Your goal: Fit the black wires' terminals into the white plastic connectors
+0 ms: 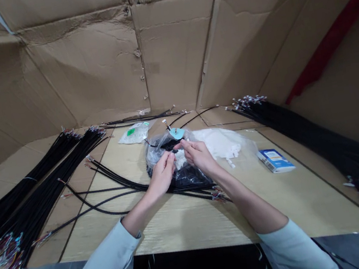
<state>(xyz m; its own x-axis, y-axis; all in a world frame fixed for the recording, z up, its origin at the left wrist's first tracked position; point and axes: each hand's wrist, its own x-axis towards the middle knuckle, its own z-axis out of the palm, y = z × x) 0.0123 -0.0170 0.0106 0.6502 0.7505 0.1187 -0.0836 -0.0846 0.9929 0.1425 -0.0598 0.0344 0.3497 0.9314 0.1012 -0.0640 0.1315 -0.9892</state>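
Brown cardboard (183, 59) walls off the back of a pale desk (296, 206), flanked by a thick cable bundle (290, 133) at right and two black bundles (49, 194) at left. Loose cables (117, 175) cross the middle beneath the left forearm; a low sweep of the sleeve could snag them and drag them out of line. White pieces (217, 141) lie in a spread of clear film, a few at its edge, liable to scatter if an elbow brushes past. Just beside them, at centre, sits a crumpled clear bag (192, 176) of dark and white contents, which a tug on its film might tip. Over it, the left hand (163, 172) and right hand (197, 152) pinch narrow, near each other; what they grip is too small to tell, though anything so fine could slip from fingertips alone. Well apart rests a blue box (276, 160).
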